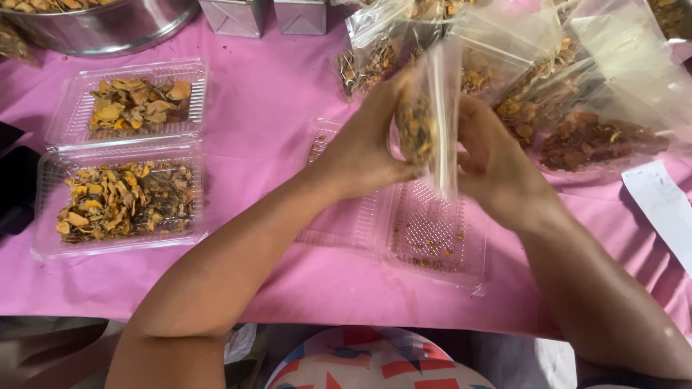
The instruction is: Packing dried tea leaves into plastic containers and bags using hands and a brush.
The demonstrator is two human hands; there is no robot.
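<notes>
My left hand (371, 144) and my right hand (497, 162) together grip a clear plastic bag (432, 115) of dried yellow-brown herb pieces, held upright above the table. Below it lies an open clear plastic clamshell tray (432, 241), nearly bare with a few crumbs inside. The left hand cups the bag's filled side; the right hand pinches its other side.
Two clear trays filled with dried herbs (133, 104) (122, 202) lie at left on the pink tablecloth (267, 101). A heap of filled plastic bags (577, 108) is at back right, a metal bowl (108, 25) at back left, metal tins (263, 16) behind, a white paper slip (663, 205) at right.
</notes>
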